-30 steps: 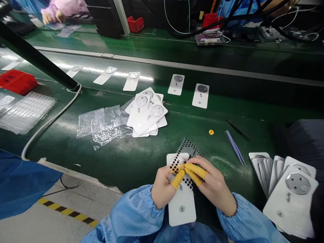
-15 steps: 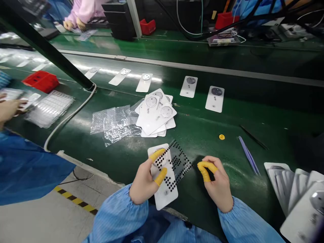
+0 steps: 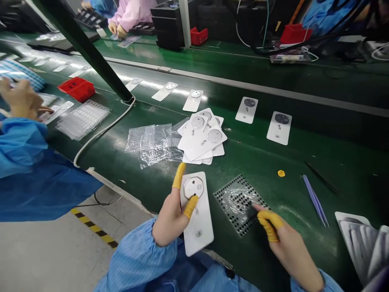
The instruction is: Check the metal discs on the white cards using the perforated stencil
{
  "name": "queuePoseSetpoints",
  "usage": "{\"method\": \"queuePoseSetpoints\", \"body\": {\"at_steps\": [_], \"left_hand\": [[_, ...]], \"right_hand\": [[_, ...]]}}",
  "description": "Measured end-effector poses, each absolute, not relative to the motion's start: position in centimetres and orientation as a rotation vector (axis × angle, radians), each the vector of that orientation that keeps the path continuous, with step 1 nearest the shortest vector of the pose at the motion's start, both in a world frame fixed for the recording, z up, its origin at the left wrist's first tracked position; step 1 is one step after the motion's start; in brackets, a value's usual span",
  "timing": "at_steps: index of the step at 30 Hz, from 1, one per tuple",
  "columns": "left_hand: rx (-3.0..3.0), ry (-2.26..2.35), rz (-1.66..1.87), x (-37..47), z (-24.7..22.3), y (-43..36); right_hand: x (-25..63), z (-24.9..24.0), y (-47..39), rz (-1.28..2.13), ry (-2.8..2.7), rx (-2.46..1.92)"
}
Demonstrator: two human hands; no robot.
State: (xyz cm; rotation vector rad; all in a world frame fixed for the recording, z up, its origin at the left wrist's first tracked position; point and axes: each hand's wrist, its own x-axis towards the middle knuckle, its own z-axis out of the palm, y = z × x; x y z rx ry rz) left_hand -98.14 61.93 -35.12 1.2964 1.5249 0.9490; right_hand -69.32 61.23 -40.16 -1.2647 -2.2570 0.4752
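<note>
My left hand (image 3: 170, 215), with yellow finger covers, holds a white card (image 3: 199, 227) at its left edge, the thumb on the card's face and the index finger raised beside it. A round outlined shape near the card's top carries small dark dots. My right hand (image 3: 282, 239) is at the lower right edge of a clear sheet with rows of black dots (image 3: 240, 205), which lies on the green table. Its fingertips touch the sheet, pressed close together. Whether they pinch it is hard to tell. Behind is a pile of similar white cards (image 3: 202, 140).
Clear bubble bags (image 3: 152, 142) lie left of the pile. Purple tweezers (image 3: 314, 198), dark tweezers (image 3: 322, 178) and a yellow disc (image 3: 281, 173) are at right. More cards (image 3: 279, 129) lie on the far strip. Another person's hand (image 3: 22, 99) works at left by a red bin (image 3: 76, 88).
The dotted sheet has moved right, off the card and onto the table. My right hand has shifted right and down with its fingers now at the sheet. The view has swung left.
</note>
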Motion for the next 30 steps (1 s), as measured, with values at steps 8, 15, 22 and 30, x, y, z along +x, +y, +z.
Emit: {"method": "queuePoseSetpoints", "body": {"at_steps": [8, 15, 22, 30], "left_hand": [[1.135, 1.079, 0.816, -91.8, -32.2, 61.3], [1.242, 1.034, 0.732, -90.4, -31.8, 61.1], [1.248, 1.003, 0.766, -90.2, -32.0, 60.7], [1.067, 0.869, 0.721, -90.4, -33.2, 60.1]], "right_hand": [[-73.2, -34.2, 60.8, 0.183, -1.984, -1.158], [-72.4, -34.5, 60.0, 0.293, -2.064, -1.136], [-71.9, -34.0, 60.0, 0.246, -2.237, -1.082], [-71.6, -35.4, 59.0, 0.589, -2.228, -0.99]]}}
